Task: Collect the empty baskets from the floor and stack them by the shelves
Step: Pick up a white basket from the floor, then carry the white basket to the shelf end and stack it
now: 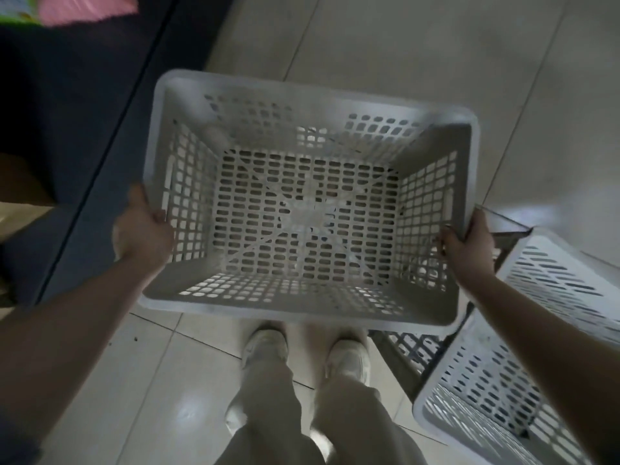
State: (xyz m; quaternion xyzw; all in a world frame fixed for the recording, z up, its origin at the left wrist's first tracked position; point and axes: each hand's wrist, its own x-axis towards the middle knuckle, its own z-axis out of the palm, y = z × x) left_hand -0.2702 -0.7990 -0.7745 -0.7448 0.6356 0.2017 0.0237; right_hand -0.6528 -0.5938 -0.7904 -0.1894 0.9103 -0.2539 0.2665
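Centrally, empty white basket (308, 209) held above floor (402, 38): left hand (142, 226) grips left rim, right hand (466, 245) grips right rim.

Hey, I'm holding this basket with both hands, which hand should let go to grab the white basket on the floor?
Right, probably. The right hand grips the held basket on the side nearest the white basket; the left hand grips the opposite rim.
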